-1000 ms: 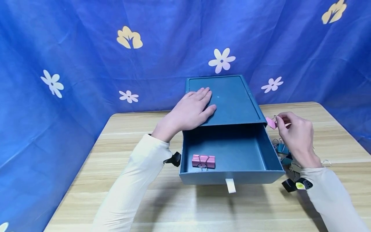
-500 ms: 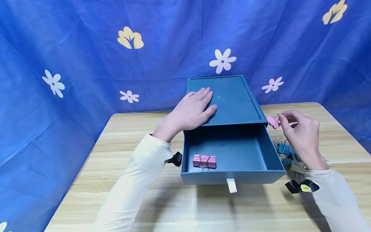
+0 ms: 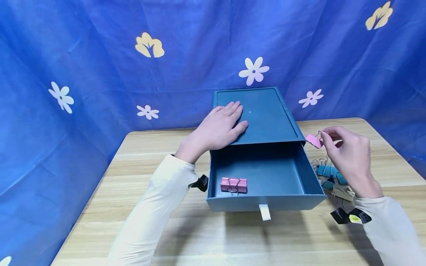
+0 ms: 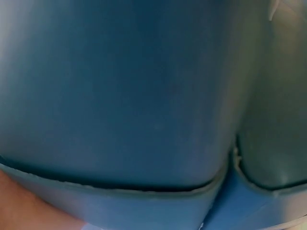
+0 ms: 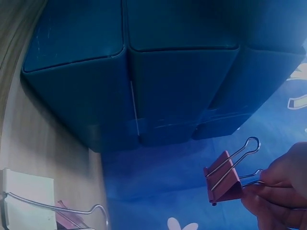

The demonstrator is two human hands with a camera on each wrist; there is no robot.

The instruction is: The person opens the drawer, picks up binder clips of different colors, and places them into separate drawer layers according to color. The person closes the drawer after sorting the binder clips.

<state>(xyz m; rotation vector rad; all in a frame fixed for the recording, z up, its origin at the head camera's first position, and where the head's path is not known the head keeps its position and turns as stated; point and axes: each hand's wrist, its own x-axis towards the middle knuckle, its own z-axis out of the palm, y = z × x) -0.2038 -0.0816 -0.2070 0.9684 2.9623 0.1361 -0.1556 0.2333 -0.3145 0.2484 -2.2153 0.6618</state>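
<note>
My left hand (image 3: 219, 123) lies flat on top of the blue drawer box (image 3: 271, 118), fingers straight, thumb spread. The drawer (image 3: 266, 204) is pulled out at the front. Inside it, at the near left, sits a pink binder clip (image 3: 234, 185). Over the table to the right of the box, my right hand (image 3: 347, 155) pinches another pink binder clip (image 3: 314, 141) between thumb and fingers. In the right wrist view, the fingertips grip one wire handle of this clip (image 5: 223, 182), while its other handle sticks up freely. The left wrist view shows mostly blue box surfaces close up.
Several binder clips (image 3: 327, 170), teal, cream and others, lie on the wooden table (image 3: 133, 192) beside the box's right side, partly behind the right forearm. A white pull tab (image 3: 265, 212) hangs from the drawer front. A blue flowered curtain (image 3: 186, 74) stands behind.
My right hand has shifted slightly to the right with the pink binder clip, uncovering more of the clips on the table. My left hand has stayed on the box.
</note>
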